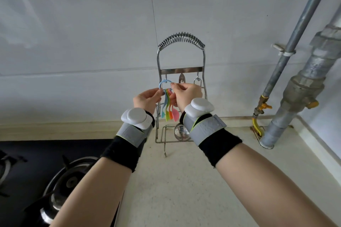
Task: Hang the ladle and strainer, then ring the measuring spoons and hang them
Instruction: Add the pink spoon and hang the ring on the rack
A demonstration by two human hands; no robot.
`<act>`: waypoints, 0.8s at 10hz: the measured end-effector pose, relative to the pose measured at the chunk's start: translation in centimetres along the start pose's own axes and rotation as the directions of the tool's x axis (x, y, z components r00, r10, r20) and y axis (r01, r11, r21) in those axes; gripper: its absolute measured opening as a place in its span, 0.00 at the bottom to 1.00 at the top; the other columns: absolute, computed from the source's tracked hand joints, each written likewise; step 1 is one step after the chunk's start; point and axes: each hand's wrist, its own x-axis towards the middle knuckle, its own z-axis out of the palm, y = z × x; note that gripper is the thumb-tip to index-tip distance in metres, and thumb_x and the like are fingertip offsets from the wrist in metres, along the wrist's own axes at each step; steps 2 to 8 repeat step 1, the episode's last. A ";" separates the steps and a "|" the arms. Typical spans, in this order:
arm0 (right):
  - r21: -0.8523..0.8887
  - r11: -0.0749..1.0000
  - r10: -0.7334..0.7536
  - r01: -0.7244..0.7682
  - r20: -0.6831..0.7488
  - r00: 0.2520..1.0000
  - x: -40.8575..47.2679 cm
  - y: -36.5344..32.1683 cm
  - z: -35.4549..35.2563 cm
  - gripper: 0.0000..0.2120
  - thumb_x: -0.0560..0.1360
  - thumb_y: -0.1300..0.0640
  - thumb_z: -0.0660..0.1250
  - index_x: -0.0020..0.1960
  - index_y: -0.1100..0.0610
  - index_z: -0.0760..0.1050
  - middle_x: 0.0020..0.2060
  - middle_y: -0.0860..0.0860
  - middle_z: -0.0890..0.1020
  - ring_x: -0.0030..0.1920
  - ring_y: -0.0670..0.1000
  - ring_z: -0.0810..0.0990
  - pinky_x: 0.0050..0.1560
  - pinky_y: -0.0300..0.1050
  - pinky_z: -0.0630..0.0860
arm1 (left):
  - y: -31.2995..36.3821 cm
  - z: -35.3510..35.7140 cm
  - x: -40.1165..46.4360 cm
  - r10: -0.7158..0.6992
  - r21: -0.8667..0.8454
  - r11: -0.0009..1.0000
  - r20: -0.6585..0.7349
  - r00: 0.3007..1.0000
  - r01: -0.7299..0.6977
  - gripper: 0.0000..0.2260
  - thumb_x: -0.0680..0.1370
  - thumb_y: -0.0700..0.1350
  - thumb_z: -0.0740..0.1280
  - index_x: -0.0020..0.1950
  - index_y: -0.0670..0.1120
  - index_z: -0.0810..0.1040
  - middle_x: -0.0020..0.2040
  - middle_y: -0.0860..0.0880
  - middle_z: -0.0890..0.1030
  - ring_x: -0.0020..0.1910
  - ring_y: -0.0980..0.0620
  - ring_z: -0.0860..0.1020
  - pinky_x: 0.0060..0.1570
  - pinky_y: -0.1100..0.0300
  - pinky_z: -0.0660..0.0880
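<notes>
Surface: pale speckled countertop (180, 186), low raised lip along the back edge where it meets a plain white wall (83, 24). Black gas hob (36, 162) set into the counter at lower left; one burner (68, 180) in view, partly behind the left forearm. At right, a thin grey pipe (295, 33) and a thicker silver-wrapped pipe (302, 83) rise from the counter corner; yellow valve handle (265, 106) on the thin one.

Wire utensil rack (181, 72) stands upright on the counter against the wall: coiled spring arch on top, flat cross bar with hooks below.

Ladle (181, 131): hangs from the middle hook, long axis vertical, bowl down near the rack base, handle largely hidden behind the right hand.

Strainer: cannot tell; nothing clearly visible as one.

Measuring spoons (170, 111): blue, green, orange, pink, all threaded on a light blue ring (162, 84). Long axes near vertical, bowls pointing down, handle ends gathered at the ring. The ring is at the rack's left hook, just under the cross bar; whether it is seated on the hook cannot be told.

Left hand (147, 98): fingertips pinched on the ring's lower left. Right hand (186, 93): thumb and forefinger pinched on the ring's right side, other fingers curled. Both wrists carry white sensor pucks on grey straps over black wristbands.
</notes>
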 end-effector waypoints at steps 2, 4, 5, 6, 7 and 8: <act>-0.014 1.000 -0.004 0.004 0.028 1.000 -0.6 0.3 -0.6 0.10 0.73 0.55 0.67 0.40 0.60 0.82 0.26 0.54 0.81 0.26 0.53 0.79 0.35 0.49 0.82 | 0.3 -0.3 -0.6 -0.013 0.049 0.999 0.004 1.000 0.012 0.10 0.72 0.44 0.69 0.51 0.43 0.81 0.37 0.51 0.80 0.28 0.63 0.75 0.24 0.75 0.69; -0.014 1.000 -0.004 0.004 0.028 1.000 -0.6 0.3 -0.6 0.10 0.73 0.55 0.67 0.40 0.60 0.82 0.26 0.54 0.81 0.26 0.53 0.79 0.35 0.49 0.82 | 0.3 -0.3 -0.6 -0.013 0.049 0.999 0.004 1.000 0.012 0.10 0.72 0.44 0.69 0.51 0.43 0.81 0.37 0.51 0.80 0.28 0.63 0.75 0.24 0.75 0.69; -0.014 1.000 -0.004 0.004 0.028 1.000 -0.6 0.3 -0.6 0.10 0.73 0.55 0.67 0.40 0.60 0.82 0.26 0.54 0.81 0.26 0.53 0.79 0.35 0.49 0.82 | 0.3 -0.3 -0.6 -0.013 0.049 0.999 0.004 1.000 0.012 0.10 0.72 0.44 0.69 0.51 0.43 0.81 0.37 0.51 0.80 0.28 0.63 0.75 0.24 0.75 0.69; -0.014 1.000 -0.004 0.004 0.028 1.000 -0.6 0.3 -0.6 0.10 0.73 0.55 0.67 0.40 0.60 0.82 0.26 0.54 0.81 0.26 0.53 0.79 0.35 0.49 0.82 | 0.3 -0.3 -0.6 -0.013 0.049 0.999 0.004 1.000 0.012 0.10 0.72 0.44 0.69 0.51 0.43 0.81 0.37 0.51 0.80 0.28 0.63 0.75 0.24 0.75 0.69; -0.014 1.000 -0.004 0.004 0.028 1.000 -0.6 0.3 -0.6 0.10 0.73 0.55 0.67 0.40 0.60 0.82 0.26 0.54 0.81 0.26 0.53 0.79 0.35 0.49 0.82 | 0.3 -0.3 -0.6 -0.013 0.049 0.999 0.004 1.000 0.012 0.10 0.72 0.44 0.69 0.51 0.43 0.81 0.37 0.51 0.80 0.28 0.63 0.75 0.24 0.75 0.69; -0.014 1.000 -0.004 0.004 0.028 1.000 -0.6 0.3 -0.6 0.10 0.73 0.55 0.67 0.40 0.60 0.82 0.26 0.54 0.81 0.26 0.53 0.79 0.35 0.49 0.82 | 0.3 -0.3 -0.6 -0.013 0.049 0.999 0.004 1.000 0.012 0.10 0.72 0.44 0.69 0.51 0.43 0.81 0.37 0.51 0.80 0.28 0.63 0.75 0.24 0.75 0.69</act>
